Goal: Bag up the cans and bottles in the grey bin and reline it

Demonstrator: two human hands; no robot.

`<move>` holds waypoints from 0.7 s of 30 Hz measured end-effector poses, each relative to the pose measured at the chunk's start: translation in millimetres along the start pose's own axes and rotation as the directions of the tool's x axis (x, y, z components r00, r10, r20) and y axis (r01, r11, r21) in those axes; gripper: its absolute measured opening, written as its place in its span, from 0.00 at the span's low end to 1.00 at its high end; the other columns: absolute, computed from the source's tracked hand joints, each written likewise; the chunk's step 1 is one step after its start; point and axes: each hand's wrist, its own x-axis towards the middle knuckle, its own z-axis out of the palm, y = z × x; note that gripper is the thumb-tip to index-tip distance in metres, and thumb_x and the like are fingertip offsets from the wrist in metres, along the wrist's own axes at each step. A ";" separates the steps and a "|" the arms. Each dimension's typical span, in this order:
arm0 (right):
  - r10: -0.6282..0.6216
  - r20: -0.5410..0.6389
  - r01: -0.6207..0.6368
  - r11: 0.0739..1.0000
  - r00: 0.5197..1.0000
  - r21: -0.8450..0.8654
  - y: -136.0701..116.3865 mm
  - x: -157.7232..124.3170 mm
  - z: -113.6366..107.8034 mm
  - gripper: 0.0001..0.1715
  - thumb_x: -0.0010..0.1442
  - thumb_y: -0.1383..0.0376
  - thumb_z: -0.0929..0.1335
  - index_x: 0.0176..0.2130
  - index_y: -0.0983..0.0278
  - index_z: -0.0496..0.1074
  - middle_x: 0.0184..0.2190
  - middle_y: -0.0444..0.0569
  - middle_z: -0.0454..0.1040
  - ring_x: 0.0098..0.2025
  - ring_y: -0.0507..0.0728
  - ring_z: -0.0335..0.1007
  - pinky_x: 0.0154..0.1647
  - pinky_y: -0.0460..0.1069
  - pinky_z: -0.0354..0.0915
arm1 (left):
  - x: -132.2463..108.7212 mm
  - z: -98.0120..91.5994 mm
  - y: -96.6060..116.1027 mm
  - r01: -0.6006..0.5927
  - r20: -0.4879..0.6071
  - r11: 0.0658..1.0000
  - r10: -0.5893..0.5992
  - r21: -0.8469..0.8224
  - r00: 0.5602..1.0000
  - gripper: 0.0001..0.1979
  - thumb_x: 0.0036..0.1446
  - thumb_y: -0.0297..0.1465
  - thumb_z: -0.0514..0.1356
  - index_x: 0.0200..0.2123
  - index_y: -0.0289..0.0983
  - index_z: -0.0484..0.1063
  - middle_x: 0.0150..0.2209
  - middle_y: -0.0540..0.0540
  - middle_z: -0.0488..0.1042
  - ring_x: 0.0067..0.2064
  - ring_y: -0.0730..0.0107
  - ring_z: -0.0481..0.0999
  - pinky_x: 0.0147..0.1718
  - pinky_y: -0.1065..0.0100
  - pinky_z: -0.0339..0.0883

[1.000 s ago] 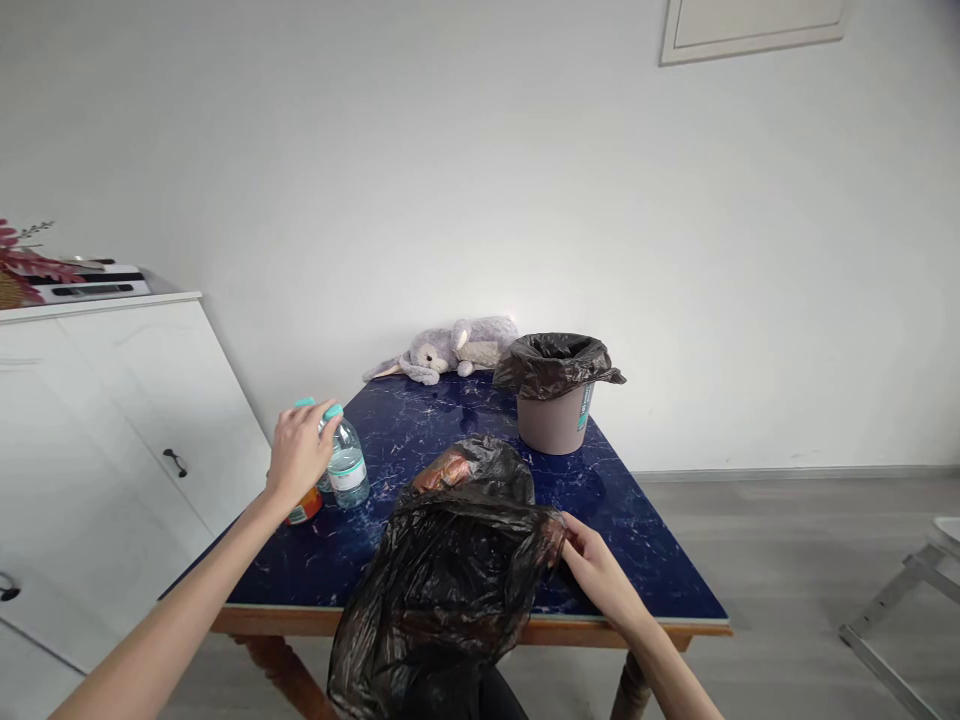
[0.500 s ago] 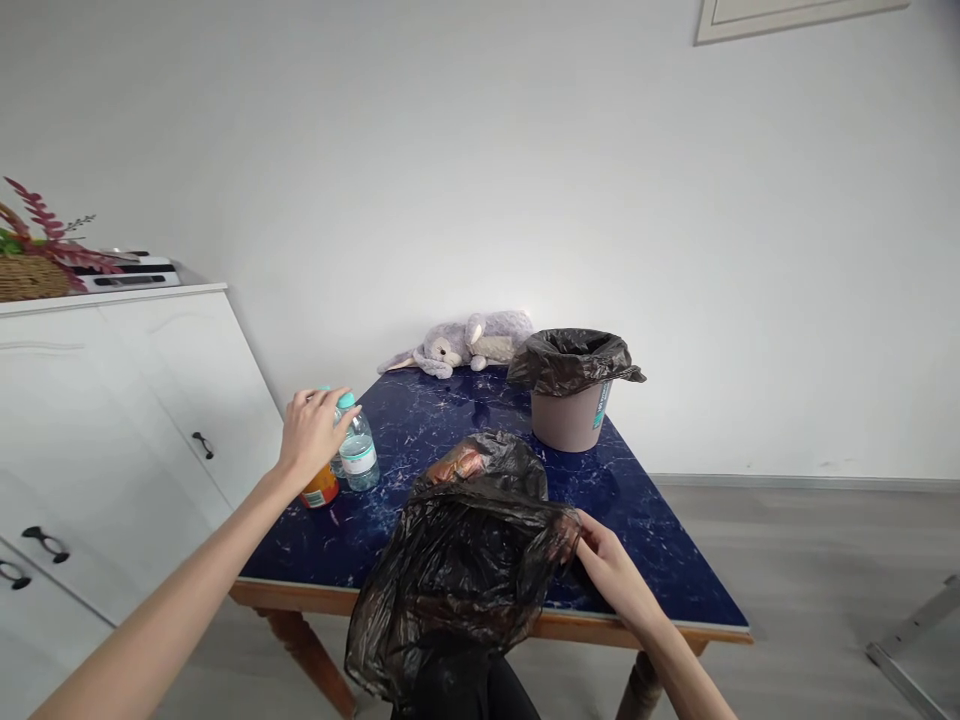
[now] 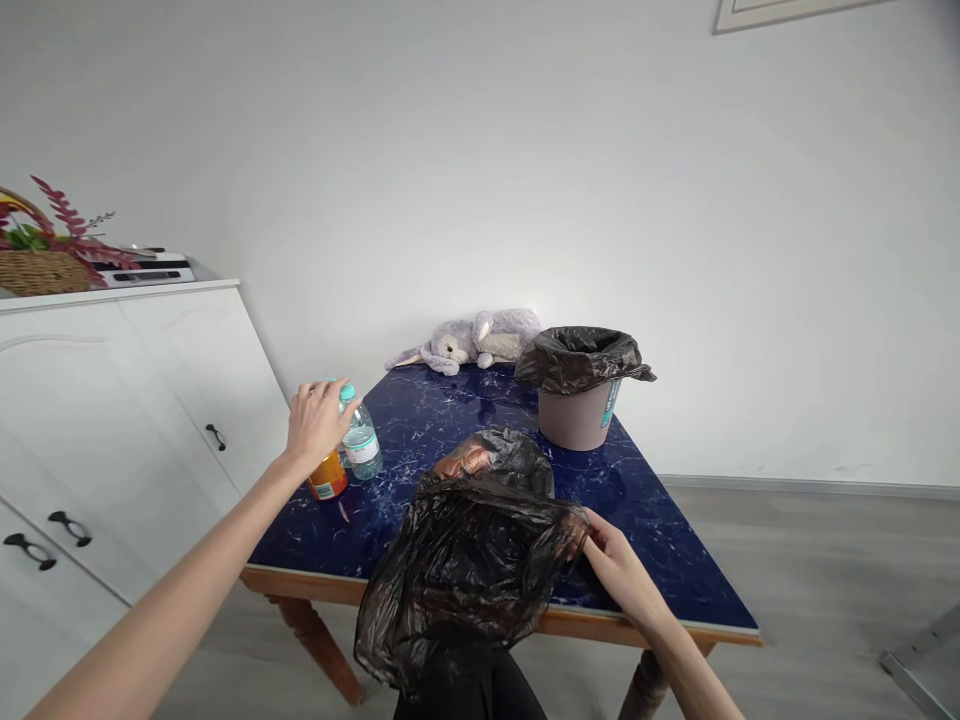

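My left hand (image 3: pixel 316 425) is at the table's left edge, fingers curled over the top of a teal-capped bottle mostly hidden behind it. Close to its fingertips stands a clear plastic bottle (image 3: pixel 364 445) with a teal cap and white label. Under the palm, an orange drink container (image 3: pixel 328 480) is upright, its top out of sight. My right hand (image 3: pixel 616 560) pinches the rim of a black plastic bag (image 3: pixel 465 560). This bag drapes over the front table edge, and something reddish-orange shows through its far end.
The blue marbled table (image 3: pixel 442 410) bears a grey bin (image 3: pixel 574 420) lined with a black bag at the back right. A plush rabbit (image 3: pixel 480 340) lies against the wall. A white cabinet (image 3: pixel 150 400) with a basket (image 3: pixel 45 270) stands left.
The view has shifted slightly, so everything sits a little to the right. My left hand has closed in lower over the bottle tops; my right hand keeps its hold on the bag.
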 end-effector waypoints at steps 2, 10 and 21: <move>-0.002 -0.001 0.002 1.000 1.000 0.005 -0.7 0.1 0.2 0.25 0.69 0.44 0.68 0.41 0.62 0.76 0.37 0.48 0.79 0.41 0.60 0.72 0.45 0.50 0.67 | -7.9 -8.7 12.5 -0.023 -0.144 0.998 0.015 -0.052 0.990 0.24 0.70 0.40 0.56 0.61 0.31 0.72 0.57 0.27 0.74 0.60 0.36 0.70 0.57 0.44 0.66; -0.017 -0.010 0.017 0.999 1.000 0.048 -2.0 1.6 2.0 0.24 0.69 0.44 0.68 0.38 0.62 0.75 0.33 0.46 0.78 0.37 0.58 0.71 0.41 0.49 0.67 | -113.1 -45.1 133.3 -0.354 0.200 0.650 0.620 -0.672 0.759 0.12 0.76 0.32 0.52 0.50 0.42 0.76 0.43 0.47 0.81 0.41 0.67 0.81 0.43 0.66 0.73; -0.027 -0.001 0.027 1.000 1.000 0.005 0.7 2.8 1.1 0.23 0.69 0.45 0.67 0.38 0.61 0.73 0.33 0.47 0.76 0.37 0.58 0.69 0.42 0.50 0.67 | -121.4 17.0 180.8 -0.395 0.197 0.881 0.449 -0.260 0.872 0.16 0.69 0.26 0.55 0.58 0.33 0.73 0.57 0.32 0.76 0.59 0.42 0.75 0.56 0.46 0.69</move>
